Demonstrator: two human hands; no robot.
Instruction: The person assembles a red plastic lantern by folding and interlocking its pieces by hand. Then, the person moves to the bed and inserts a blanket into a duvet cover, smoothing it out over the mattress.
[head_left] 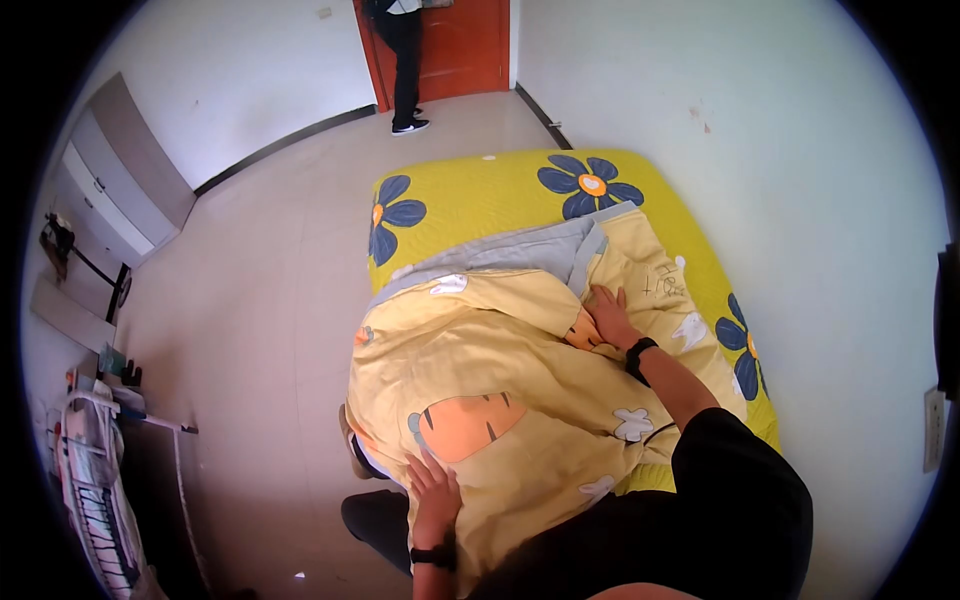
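Observation:
A yellow quilt printed with carrots and rabbits lies rumpled over the bed, its grey underside turned up along the far edge. My left hand rests flat on the quilt's near left part, fingers apart, just below a large orange carrot print. Farther up and to the right, my right hand presses on the quilt beside a fold, with its fingers spread. Both wrists wear dark bands. Under the quilt shows a yellow-green bed sheet with dark blue flowers.
A person in dark trousers stands by the red door at the far end. A pale wall runs along the bed's right side. At left are a cabinet and a metal rack on the tiled floor.

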